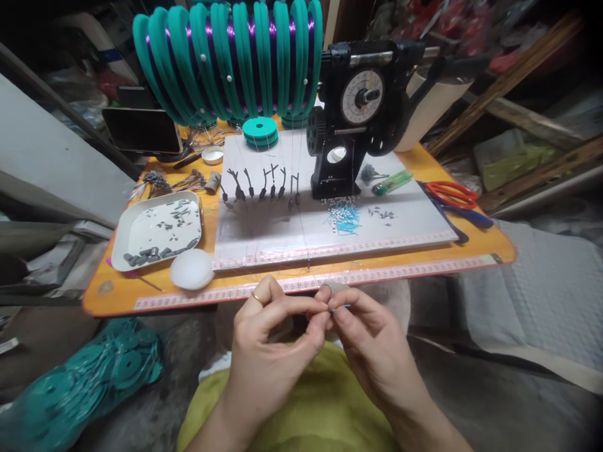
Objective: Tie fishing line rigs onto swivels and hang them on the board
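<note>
Above my lap, just off the table's front edge, my two hands meet fingertip to fingertip. My right hand [372,333] pinches a thin blue piece [341,307] between thumb and fingers. My left hand [277,333], with a ring on one finger, is closed in a pinch against it; what lies between those fingertips is too small to make out. Ahead, thin blue sticks with white beads [345,218] lie heaped on the white board [400,216]. Fine lines with dark weights [262,193] run down from the green spools [230,63].
A black machine with a dial [362,97] holds the spools. To the left stand a white tray of grey pieces [160,229] and a small white dish [191,270]. Red-handled scissors [452,194] and a green lighter [392,182] lie right. A measuring tape [377,271] lines the table edge.
</note>
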The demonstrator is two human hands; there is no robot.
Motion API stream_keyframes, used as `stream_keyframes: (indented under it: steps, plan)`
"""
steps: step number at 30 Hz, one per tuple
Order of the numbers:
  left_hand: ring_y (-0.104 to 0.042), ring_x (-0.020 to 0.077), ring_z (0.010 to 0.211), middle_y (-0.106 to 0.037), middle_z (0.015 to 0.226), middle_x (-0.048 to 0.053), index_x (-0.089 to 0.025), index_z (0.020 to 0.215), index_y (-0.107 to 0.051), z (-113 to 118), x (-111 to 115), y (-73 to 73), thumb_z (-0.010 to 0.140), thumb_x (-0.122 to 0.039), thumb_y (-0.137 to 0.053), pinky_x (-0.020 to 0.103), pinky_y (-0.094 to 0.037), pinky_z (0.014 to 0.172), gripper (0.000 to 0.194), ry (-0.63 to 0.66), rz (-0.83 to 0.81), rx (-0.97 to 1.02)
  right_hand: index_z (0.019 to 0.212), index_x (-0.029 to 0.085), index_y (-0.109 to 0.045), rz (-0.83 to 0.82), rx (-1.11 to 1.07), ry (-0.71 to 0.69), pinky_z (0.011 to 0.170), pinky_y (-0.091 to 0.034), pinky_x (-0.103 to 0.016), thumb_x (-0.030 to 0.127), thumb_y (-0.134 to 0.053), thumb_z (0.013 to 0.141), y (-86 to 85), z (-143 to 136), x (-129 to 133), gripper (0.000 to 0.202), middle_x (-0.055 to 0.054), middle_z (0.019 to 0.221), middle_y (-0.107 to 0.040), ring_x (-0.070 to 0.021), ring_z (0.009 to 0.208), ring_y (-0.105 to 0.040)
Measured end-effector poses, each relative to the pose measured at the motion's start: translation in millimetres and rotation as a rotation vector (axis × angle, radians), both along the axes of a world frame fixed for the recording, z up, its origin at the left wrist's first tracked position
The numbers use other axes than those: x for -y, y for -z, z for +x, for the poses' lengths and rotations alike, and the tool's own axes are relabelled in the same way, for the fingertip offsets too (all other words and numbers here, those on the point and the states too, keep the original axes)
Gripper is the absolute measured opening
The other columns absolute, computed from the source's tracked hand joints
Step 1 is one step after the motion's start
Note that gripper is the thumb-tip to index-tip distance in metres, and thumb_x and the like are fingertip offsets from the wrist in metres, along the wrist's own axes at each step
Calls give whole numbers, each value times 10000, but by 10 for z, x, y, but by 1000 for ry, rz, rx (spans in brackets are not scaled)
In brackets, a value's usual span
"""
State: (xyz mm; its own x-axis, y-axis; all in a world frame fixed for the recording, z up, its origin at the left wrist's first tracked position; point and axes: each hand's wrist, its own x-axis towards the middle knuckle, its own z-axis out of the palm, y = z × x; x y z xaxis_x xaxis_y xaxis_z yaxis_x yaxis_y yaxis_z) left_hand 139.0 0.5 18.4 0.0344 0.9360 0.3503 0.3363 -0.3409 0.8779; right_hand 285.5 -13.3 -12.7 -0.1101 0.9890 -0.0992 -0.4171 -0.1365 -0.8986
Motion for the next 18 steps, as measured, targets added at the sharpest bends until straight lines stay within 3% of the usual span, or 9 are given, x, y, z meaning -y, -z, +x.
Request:
stream_keyframes:
  steps: [6, 13, 18]
  plan:
    - [-493, 95, 630, -496, 724, -15, -208, 808, -721, 20, 4, -20, 778, -89, -699, 171, -514, 529, 125, 22, -25, 54, 927, 239, -679, -8, -23, -30, 778, -572, -231, 308, -663, 916, -12, 4, 16, 71, -27, 1019, -712, -115, 803, -685]
    - [-565, 89, 669, -504, 763, -15, -187, 791, -682, 30, 6, -38, 771, -39, -646, 279, -634, 790, 153, 67, -88, 97, 920, 235, -676, -26, -28, -56, 791, -593, -289, 320, -670, 908, 4, -8, 17, 87, -47, 1041, -722, -152, 821, -714]
    - [-559, 85, 674, -486, 769, -16, -178, 790, -679, 31, 8, -36, 777, -39, -640, 318, -634, 843, 145, 95, -106, 132, 921, 237, -684, -22, -49, -73, 809, -591, -268, 293, -661, 918, -17, -2, 13, 60, -42, 1045, -726, -143, 843, -720]
